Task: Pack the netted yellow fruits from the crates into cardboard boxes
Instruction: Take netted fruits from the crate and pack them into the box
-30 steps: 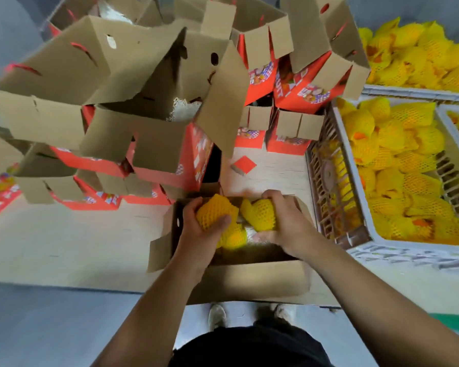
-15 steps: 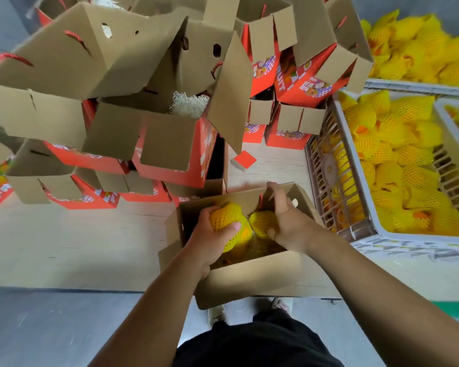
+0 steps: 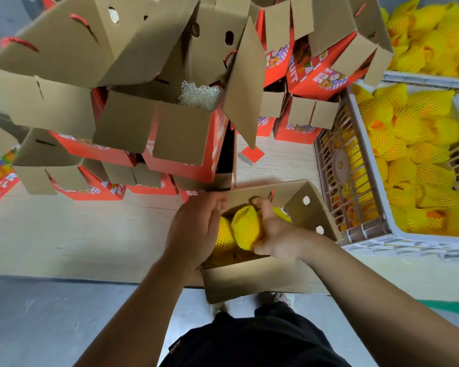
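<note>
An open cardboard box (image 3: pixel 263 280) sits at the table's near edge with several netted yellow fruits inside. My right hand (image 3: pixel 273 231) grips one netted fruit (image 3: pixel 247 227) in the box's middle. My left hand (image 3: pixel 196 229) lies with straight fingers over the box's left side, resting against another netted fruit (image 3: pixel 224 237). A white plastic crate (image 3: pixel 376 234) full of netted yellow fruits (image 3: pixel 419 154) stands just right of the box.
Stacks of open red-and-brown cardboard boxes (image 3: pixel 170 128) crowd the table behind and to the left; one holds white foam netting (image 3: pixel 199 95). A second heap of netted fruits (image 3: pixel 435 41) lies at the far right. A small red card (image 3: pixel 252 154) lies on the table.
My left hand has let go of its fruit and opened over the box's left side. My right hand has turned and now holds a fruit in the box's middle.
</note>
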### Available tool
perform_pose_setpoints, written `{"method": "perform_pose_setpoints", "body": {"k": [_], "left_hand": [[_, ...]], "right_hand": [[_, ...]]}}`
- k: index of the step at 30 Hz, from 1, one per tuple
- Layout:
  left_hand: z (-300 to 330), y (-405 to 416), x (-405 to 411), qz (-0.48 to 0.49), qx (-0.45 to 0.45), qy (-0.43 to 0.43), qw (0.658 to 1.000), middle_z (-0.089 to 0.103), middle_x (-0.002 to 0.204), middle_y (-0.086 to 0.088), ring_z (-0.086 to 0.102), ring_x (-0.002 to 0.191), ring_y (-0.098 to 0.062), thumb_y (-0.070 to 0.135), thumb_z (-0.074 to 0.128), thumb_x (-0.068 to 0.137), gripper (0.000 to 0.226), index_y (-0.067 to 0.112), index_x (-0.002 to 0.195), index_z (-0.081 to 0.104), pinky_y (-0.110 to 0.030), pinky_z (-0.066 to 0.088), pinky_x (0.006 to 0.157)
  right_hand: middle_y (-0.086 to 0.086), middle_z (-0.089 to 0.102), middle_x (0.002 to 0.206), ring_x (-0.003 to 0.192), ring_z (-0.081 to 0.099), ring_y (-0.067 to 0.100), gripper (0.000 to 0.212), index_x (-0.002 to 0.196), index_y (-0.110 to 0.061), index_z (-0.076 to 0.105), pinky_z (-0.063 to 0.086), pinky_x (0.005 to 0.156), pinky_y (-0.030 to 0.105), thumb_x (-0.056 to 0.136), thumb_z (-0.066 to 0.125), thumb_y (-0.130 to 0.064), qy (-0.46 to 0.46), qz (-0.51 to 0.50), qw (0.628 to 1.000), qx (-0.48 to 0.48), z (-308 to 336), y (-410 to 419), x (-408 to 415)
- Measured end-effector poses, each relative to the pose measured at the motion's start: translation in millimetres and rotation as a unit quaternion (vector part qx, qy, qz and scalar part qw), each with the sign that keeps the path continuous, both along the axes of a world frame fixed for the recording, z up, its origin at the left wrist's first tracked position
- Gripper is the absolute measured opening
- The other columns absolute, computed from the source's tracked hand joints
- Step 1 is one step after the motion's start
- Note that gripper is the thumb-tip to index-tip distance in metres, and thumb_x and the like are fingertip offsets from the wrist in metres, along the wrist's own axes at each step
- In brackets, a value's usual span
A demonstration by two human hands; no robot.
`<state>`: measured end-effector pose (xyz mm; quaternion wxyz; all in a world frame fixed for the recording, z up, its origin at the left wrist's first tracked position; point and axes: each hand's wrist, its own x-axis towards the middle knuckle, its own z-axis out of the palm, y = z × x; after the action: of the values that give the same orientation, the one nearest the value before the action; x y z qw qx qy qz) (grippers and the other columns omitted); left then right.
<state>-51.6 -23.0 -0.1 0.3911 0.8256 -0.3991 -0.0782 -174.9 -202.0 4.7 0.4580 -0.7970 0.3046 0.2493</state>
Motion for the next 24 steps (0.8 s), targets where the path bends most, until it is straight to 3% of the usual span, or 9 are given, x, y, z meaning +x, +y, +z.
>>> {"method": "perform_pose_setpoints", "body": {"k": [2,5,8,11,13,15,18,21,24], "left_hand": [[-9,3,-3,-0.004,-0.014,-0.040,0.999,0.072,0.106,0.007,0.066,0.103,-0.015,0.011,0.057,0.104,0.018,0.017,0.113,0.071,-0.041,0.053,0.092],[-16,3,-12,0.089,-0.009,-0.084,0.993,0.066,0.124,0.001,0.055,0.120,-0.023,0.007,0.062,0.098,0.026,0.020,0.121,0.068,-0.036,0.039,0.099],[-17,6,-17,0.252,-0.004,0.020,0.968,0.048,0.146,-0.007,0.044,0.133,-0.024,0.015,0.061,0.101,0.045,0.023,0.144,0.050,-0.036,0.035,0.107],[-20,5,-16,0.243,-0.003,0.185,0.952,0.046,0.151,-0.005,0.050,0.135,-0.025,0.017,0.052,0.106,0.054,0.024,0.156,0.035,-0.029,0.040,0.103],[-23,5,-14,0.210,0.033,0.159,0.964,0.056,0.147,0.000,0.054,0.132,-0.025,0.019,0.045,0.109,0.046,0.023,0.154,0.042,-0.022,0.035,0.099],[-21,3,-11,0.215,0.027,0.148,0.965,0.062,0.142,0.004,0.057,0.128,-0.021,0.020,0.043,0.110,0.040,0.023,0.150,0.050,-0.013,0.033,0.095],[-14,3,-12,0.191,-0.006,0.128,0.973,0.065,0.135,0.009,0.057,0.121,-0.008,0.018,0.047,0.109,0.039,0.024,0.147,0.055,-0.002,0.030,0.089],[-9,2,-13,0.141,-0.027,0.098,0.985,0.065,0.133,0.008,0.054,0.120,-0.002,0.018,0.049,0.108,0.041,0.026,0.148,0.054,-0.004,0.033,0.095],[-9,-5,-17,0.121,-0.034,0.093,0.988,0.067,0.132,0.002,0.058,0.118,-0.008,0.016,0.049,0.108,0.040,0.025,0.147,0.055,-0.008,0.037,0.097]], "right_hand": [[0.005,0.061,0.103,0.075,0.063,0.020,0.083,0.140,-0.043,0.010,0.048,0.056,0.024,0.089,0.071,-0.019,0.040,0.143,0.987,-0.057,-2,11,13],[0.000,0.052,0.145,0.116,0.059,0.024,0.053,0.148,-0.036,0.037,0.047,0.095,0.028,0.101,0.060,-0.029,0.063,0.238,0.967,-0.072,-8,26,31],[0.000,0.038,0.161,0.140,0.045,0.027,0.053,0.153,-0.037,0.042,0.036,0.115,0.029,0.105,0.052,-0.016,0.086,0.266,0.957,-0.073,-18,37,38],[0.010,0.030,0.164,0.142,0.043,0.035,0.060,0.146,-0.033,0.048,0.034,0.109,0.031,0.099,0.044,0.004,0.091,0.281,0.949,-0.113,-24,41,40],[0.014,0.028,0.164,0.141,0.043,0.038,0.056,0.146,-0.027,0.050,0.036,0.111,0.034,0.100,0.042,0.005,0.097,0.284,0.944,-0.139,-25,43,43],[0.015,0.041,0.157,0.136,0.049,0.036,0.045,0.147,-0.022,0.049,0.039,0.109,0.034,0.105,0.042,-0.006,0.089,0.288,0.941,-0.153,-22,46,47],[0.012,0.053,0.146,0.130,0.054,0.035,0.047,0.146,-0.021,0.048,0.047,0.105,0.039,0.100,0.057,-0.017,0.050,0.302,0.934,-0.184,-12,48,48],[0.007,0.063,0.123,0.116,0.060,0.032,0.034,0.122,-0.025,0.056,0.048,0.086,0.032,0.092,0.068,-0.033,-0.004,0.295,0.935,-0.195,-11,45,46],[0.012,0.064,0.120,0.112,0.063,0.033,0.019,0.114,-0.018,0.064,0.049,0.087,0.034,0.095,0.063,-0.022,0.034,0.276,0.939,-0.201,-22,53,43]]}}
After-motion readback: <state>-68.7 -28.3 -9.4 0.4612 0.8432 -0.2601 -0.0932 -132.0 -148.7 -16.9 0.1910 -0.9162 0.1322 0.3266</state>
